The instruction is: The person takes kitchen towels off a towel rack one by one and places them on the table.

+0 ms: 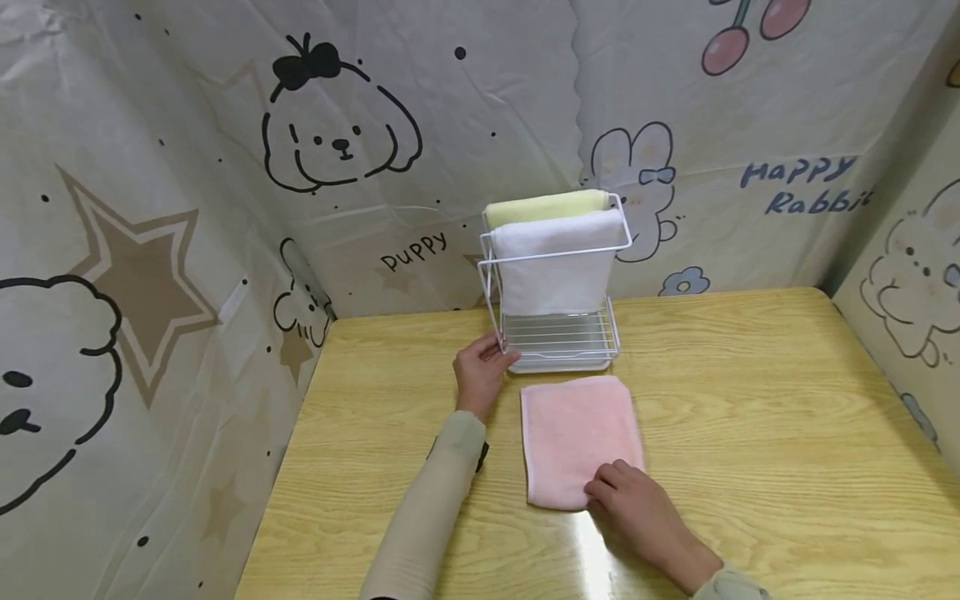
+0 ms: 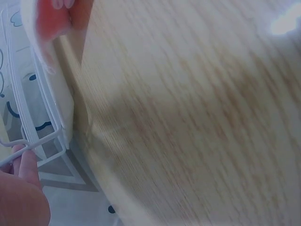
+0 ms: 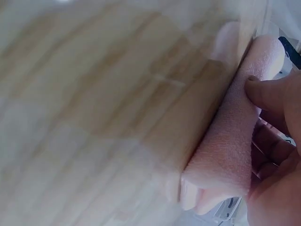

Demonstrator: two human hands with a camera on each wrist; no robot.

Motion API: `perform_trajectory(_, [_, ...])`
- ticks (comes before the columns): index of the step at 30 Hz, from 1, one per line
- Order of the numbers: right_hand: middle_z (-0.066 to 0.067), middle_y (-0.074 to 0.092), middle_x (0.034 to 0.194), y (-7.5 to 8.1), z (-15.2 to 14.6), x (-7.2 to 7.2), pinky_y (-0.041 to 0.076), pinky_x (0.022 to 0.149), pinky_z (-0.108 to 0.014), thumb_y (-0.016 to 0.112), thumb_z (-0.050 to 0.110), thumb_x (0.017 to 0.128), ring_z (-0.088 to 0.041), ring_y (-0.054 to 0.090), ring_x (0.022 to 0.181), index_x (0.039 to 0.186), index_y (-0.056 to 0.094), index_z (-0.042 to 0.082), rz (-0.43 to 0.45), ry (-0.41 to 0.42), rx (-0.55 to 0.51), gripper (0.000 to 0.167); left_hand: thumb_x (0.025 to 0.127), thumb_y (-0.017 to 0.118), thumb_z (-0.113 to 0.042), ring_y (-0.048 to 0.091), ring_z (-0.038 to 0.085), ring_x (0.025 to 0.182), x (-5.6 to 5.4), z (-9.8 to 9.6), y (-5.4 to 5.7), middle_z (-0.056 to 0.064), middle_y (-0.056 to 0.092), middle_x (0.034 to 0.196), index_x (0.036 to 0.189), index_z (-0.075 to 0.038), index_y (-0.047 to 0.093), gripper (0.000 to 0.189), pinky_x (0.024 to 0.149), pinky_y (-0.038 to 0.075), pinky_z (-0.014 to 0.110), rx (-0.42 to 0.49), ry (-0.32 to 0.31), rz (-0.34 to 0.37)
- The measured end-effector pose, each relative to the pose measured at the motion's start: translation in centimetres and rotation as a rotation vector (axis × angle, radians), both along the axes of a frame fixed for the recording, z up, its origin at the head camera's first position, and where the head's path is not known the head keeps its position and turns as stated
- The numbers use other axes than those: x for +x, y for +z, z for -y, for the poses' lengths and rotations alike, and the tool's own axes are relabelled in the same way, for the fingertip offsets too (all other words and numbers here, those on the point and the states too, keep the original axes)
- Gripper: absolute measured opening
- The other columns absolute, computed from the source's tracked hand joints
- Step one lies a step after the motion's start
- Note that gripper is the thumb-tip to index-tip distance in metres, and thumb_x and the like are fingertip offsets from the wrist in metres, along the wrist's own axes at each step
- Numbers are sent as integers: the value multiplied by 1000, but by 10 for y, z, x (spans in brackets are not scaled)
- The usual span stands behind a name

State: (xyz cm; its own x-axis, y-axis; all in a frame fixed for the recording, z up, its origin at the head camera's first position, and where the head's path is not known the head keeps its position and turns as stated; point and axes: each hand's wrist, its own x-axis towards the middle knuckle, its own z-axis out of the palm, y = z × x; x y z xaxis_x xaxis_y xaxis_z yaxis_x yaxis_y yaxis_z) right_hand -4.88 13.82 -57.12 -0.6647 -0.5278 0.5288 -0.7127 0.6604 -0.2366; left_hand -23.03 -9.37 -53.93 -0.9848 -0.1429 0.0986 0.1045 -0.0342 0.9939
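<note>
Both arms (image 1: 429,508) reach forward, left grip (image 1: 478,375) holding a wire rack (image 1: 558,363), right grip (image 1: 636,507) pinching a pink towel (image 1: 576,429).

place: small screened-off nook, set-like; home or studio, can't tell
sheets (image 1: 517,108): wrinkled, printed, closing off back, left and right
prints: puppy face (image 1: 341,146), rabbit (image 1: 637,196), cherries (image 1: 725,50), star (image 1: 150,283), "Happy Rabbit" lettering (image 1: 806,185); nursery style
desk (image 1: 750,392): yellowish wood grain, glossy, back edge up by the sheets
rack (image 1: 562,365): white wire, folded cloths (image 1: 558,279) hung on it; household goods, domestic look
</note>
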Motion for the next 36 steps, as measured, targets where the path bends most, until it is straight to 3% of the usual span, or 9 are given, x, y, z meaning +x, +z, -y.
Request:
perform_trajectory(11, [9, 56, 83, 6, 0, 1, 50, 62, -28, 83, 15, 75, -10, 51, 75, 83, 72, 15, 83, -22, -5, 14, 78, 81, 11, 65, 48, 107, -1, 1, -3, 36, 64, 112, 115, 10, 70, 38, 84, 61, 28, -3, 2, -17])
perform_trajectory(19, [0, 67, 97, 27, 1, -4, 59, 77, -34, 83, 20, 81, -16, 61, 89, 98, 75, 6, 192, -70, -1, 24, 78, 81, 11, 65, 48, 107, -1, 0, -4, 37, 64, 112, 114, 10, 71, 37, 85, 60, 28, 3, 5, -36])
perform_trajectory(26, [-2, 69, 105, 52, 4, -21, 59, 85, -41, 81, 17, 86, -20, 64, 99, 108, 73, 3, 249, -92, -104, 28, 77, 82, 12, 65, 48, 106, 0, 0, -4, 36, 64, 113, 114, 9, 71, 38, 85, 60, 28, 21, 2, -41])
perform_trajectory(36, [-8, 70, 113, 99, 5, -59, 57, 88, -48, 81, 17, 87, -27, 64, 107, 117, 69, 0, 263, -84, -236, 36, 77, 82, 12, 65, 48, 106, 0, -1, -5, 33, 66, 112, 117, 10, 69, 42, 84, 61, 29, 15, 7, -44])
